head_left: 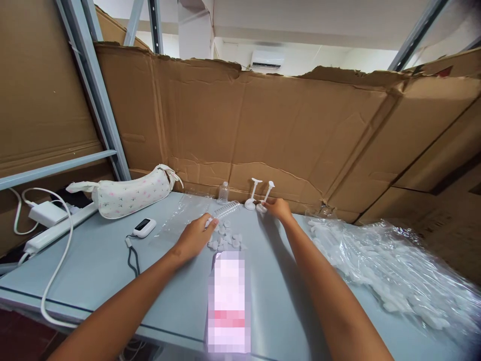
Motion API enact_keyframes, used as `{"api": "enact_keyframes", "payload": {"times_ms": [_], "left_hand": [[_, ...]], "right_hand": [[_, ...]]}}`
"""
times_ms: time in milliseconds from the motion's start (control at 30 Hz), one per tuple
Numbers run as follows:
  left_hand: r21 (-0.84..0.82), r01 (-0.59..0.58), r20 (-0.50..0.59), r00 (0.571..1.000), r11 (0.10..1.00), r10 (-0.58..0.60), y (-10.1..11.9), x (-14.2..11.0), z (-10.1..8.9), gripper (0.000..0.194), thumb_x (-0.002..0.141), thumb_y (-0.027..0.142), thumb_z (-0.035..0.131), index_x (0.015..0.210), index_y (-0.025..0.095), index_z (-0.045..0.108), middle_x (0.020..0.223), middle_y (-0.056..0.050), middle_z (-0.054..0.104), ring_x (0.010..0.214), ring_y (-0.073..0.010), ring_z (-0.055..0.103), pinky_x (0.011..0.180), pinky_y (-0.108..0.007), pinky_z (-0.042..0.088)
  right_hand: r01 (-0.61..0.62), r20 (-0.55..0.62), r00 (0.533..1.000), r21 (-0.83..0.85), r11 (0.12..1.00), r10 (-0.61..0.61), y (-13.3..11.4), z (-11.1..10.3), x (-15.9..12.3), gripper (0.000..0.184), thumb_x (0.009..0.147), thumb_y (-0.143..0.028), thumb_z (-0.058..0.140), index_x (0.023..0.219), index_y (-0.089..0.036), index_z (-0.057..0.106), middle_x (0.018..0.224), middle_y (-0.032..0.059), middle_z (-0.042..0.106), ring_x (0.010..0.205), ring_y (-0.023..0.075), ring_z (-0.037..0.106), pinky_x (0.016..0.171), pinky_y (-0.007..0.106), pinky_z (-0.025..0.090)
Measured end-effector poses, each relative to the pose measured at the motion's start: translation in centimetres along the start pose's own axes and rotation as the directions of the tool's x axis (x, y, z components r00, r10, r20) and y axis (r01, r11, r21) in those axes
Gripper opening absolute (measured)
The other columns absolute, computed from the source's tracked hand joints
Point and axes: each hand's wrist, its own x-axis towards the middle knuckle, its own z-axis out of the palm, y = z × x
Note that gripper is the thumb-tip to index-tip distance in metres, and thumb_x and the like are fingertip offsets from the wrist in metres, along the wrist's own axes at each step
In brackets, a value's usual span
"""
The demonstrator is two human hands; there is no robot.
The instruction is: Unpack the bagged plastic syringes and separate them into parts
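Note:
My right hand reaches to the back of the grey table and pinches the base of a small white plastic stand that stands upright. A second white stand is upright just left of it. My left hand rests palm down at the edge of a heap of small white plastic pieces, fingers curled over some of them. A clear ribbed plastic tube lies just beyond that hand.
A floral pouch, a small white device on a cord and a charger with white cables lie left. Clear bags of white parts fill the right. A phone lies near me. Cardboard walls back the table, and a small bottle stands by them.

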Motion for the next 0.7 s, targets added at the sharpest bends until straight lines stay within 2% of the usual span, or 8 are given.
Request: {"api": "enact_keyframes", "payload": {"times_ms": [167, 300, 367, 433, 500, 567, 633, 700], "left_hand": [[-0.076, -0.024, 0.037, 0.999, 0.997, 0.027, -0.7, 0.5, 1.0, 0.034, 0.089, 0.049, 0.035, 0.071, 0.021, 0.044, 0.061, 0.005, 0.048, 0.061, -0.0144, 0.046, 0.059, -0.025, 0.033], [-0.072, -0.083, 0.029, 0.996, 0.994, 0.086, -0.4, 0.3, 1.5, 0.036, 0.09, 0.048, 0.032, 0.072, 0.021, 0.046, 0.061, 0.004, 0.048, 0.06, -0.0148, 0.046, 0.058, -0.026, 0.035], [-0.016, -0.168, -0.012, 0.986, 0.986, 0.168, 0.0, 0.0, 1.6, 0.035, 0.091, 0.045, 0.033, 0.073, 0.02, 0.049, 0.067, 0.001, 0.053, 0.068, -0.017, 0.051, 0.064, -0.029, 0.039], [0.045, -0.285, -0.057, 0.956, 0.957, 0.288, 0.4, -0.3, 1.8, 0.031, 0.092, 0.041, 0.037, 0.077, 0.02, 0.053, 0.08, -0.003, 0.06, 0.083, -0.0203, 0.054, 0.076, -0.033, 0.041], [0.081, -0.394, -0.087, 0.912, 0.916, 0.4, 0.6, -0.7, 1.9, 0.025, 0.092, 0.036, 0.04, 0.083, 0.02, 0.056, 0.09, -0.005, 0.062, 0.093, -0.0218, 0.054, 0.084, -0.036, 0.041], [0.118, -0.458, -0.121, 0.874, 0.881, 0.471, 0.5, -0.9, 1.9, 0.021, 0.092, 0.034, 0.041, 0.087, 0.02, 0.056, 0.091, -0.006, 0.063, 0.092, -0.0214, 0.054, 0.083, -0.036, 0.043], [0.199, -0.498, -0.155, 0.834, 0.844, 0.529, 0.4, -1.0, 1.7, 0.021, 0.092, 0.034, 0.042, 0.091, 0.019, 0.056, 0.091, -0.006, 0.063, 0.09, -0.0215, 0.055, 0.081, -0.036, 0.043], [0.291, -0.534, -0.157, 0.792, 0.794, 0.59, 0.4, -1.1, 1.4, 0.023, 0.092, 0.037, 0.043, 0.095, 0.018, 0.057, 0.092, -0.007, 0.063, 0.089, -0.0225, 0.055, 0.08, -0.036, 0.043]], "right_hand": [[0.024, 0.022, 1.0, -0.175, 0.984, -0.02, -0.2, -1.9, -4.8, 0.03, 0.084, -0.034, 0.055, 0.094, -0.01, 0.069, 0.099, 0.0219, 0.068, 0.094, 0.0296, 0.065, 0.068, 0.031, 0.045], [0.151, 0.066, 0.988, -0.225, 0.963, -0.14, -1.6, -2.3, -10.4, 0.03, 0.087, -0.036, 0.05, 0.098, -0.014, 0.067, 0.1, 0.0175, 0.068, 0.093, 0.03, 0.065, 0.071, 0.034, 0.045], [0.208, 0.026, 0.978, -0.227, 0.951, -0.208, -2.5, -2.6, -13.0, 0.033, 0.09, -0.037, 0.045, 0.111, -0.017, 0.06, 0.106, 0.0145, 0.066, 0.095, 0.0285, 0.064, 0.071, 0.034, 0.045], [0.277, -0.092, 0.949, -0.208, 0.938, -0.301, -3.3, -3.0, -15.0, 0.036, 0.091, -0.035, 0.042, 0.121, -0.018, 0.052, 0.107, 0.0141, 0.065, 0.095, 0.028, 0.063, 0.072, 0.035, 0.045], [0.35, -0.129, 0.925, -0.076, 0.934, -0.357, -3.9, -3.5, -16.4, 0.045, 0.089, -0.037, 0.047, 0.129, -0.018, 0.043, 0.11, 0.0141, 0.063, 0.092, 0.027, 0.063, 0.071, 0.035, 0.045], [0.405, -0.074, 0.914, 0.228, 0.886, -0.398, -4.0, -4.0, -17.0, 0.054, 0.085, -0.045, 0.052, 0.131, -0.02, 0.039, 0.111, 0.013, 0.062, 0.082, 0.0227, 0.064, 0.067, 0.033, 0.045], [0.33, 0.034, 0.899, 0.604, 0.725, -0.437, -3.9, -4.1, -16.9, 0.054, 0.084, -0.058, 0.044, 0.122, -0.02, 0.043, 0.1, 0.0094, 0.064, 0.066, 0.0171, 0.062, 0.056, 0.029, 0.043], [0.152, 0.133, 0.879, 0.832, 0.533, -0.459, -3.7, -3.9, -16.4, 0.055, 0.083, -0.068, 0.035, 0.103, -0.019, 0.051, 0.079, 0.004, 0.062, 0.051, 0.0128, 0.056, 0.045, 0.024, 0.036]]}}
